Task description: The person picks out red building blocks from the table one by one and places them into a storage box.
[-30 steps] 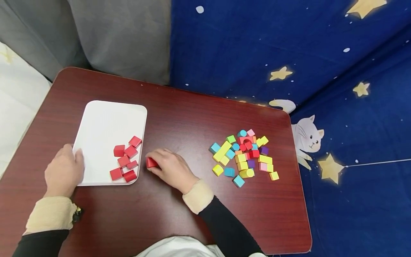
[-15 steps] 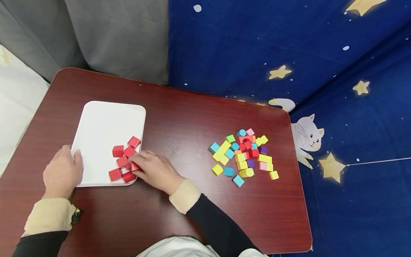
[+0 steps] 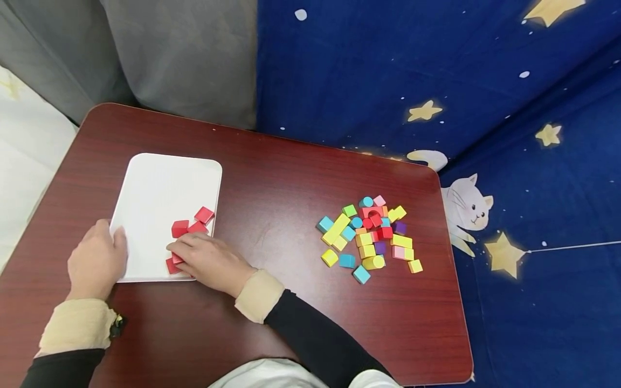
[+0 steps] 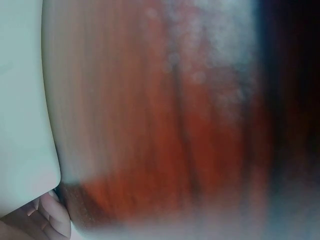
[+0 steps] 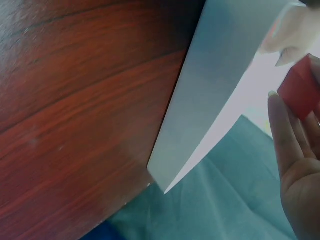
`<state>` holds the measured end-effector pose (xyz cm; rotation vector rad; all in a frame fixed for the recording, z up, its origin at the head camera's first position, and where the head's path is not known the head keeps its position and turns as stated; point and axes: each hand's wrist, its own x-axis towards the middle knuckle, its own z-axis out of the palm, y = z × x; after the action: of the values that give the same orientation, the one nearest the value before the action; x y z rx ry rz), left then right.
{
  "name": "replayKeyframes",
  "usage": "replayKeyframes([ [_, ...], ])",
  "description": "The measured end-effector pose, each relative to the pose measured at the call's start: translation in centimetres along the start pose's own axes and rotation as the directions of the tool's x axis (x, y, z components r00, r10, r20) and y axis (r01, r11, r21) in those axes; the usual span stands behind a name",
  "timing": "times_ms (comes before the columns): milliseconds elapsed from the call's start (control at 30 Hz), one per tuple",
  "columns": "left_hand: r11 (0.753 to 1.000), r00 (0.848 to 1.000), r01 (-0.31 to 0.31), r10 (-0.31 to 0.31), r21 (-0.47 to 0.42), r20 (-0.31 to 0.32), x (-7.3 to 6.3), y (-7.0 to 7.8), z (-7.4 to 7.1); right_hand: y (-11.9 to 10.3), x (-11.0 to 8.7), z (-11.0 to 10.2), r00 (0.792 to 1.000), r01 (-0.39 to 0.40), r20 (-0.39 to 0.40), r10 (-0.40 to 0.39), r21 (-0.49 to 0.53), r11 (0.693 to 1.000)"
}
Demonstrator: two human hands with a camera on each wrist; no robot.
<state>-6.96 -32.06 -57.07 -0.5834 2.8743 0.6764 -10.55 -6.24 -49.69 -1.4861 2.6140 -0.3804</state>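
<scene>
Here's the red block (image 5: 300,87), pinched between thumb and fingertips of the right hand (image 3: 211,264), over the near right part of the white tray (image 3: 160,194). Does it touch what lies below? Hard to say, with the hand covering so much. Just beyond those fingers, three loose red cubes (image 3: 180,228) lie close together on the tray, and one more sits just below the fingertips, partly hidden. Across to the left, the left hand (image 3: 97,261) grips the tray's edge, thumb over the rim, fingers curled underneath. Well to the right of the right fingers: a colourful block cluster (image 3: 364,239), with a yellow bar (image 3: 335,229) on its nearer side, all on the reddish-brown table (image 3: 271,178). Beyond both hands hangs a starry blue curtain (image 3: 339,70).
</scene>
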Motion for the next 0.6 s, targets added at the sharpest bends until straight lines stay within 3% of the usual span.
replayKeyframes([
  [200,1.000,1.000,0.004,-0.004,0.003,-0.003,0.2,0.0,0.4,-0.8,1.5,1.2,1.000,0.013,0.002,-0.013,-0.095,0.995],
  [600,1.000,0.999,-0.015,0.014,-0.017,-0.035,0.3,-0.2,0.5,-2.3,3.2,3.1,0.998,0.049,-0.041,-0.058,-0.186,0.981],
])
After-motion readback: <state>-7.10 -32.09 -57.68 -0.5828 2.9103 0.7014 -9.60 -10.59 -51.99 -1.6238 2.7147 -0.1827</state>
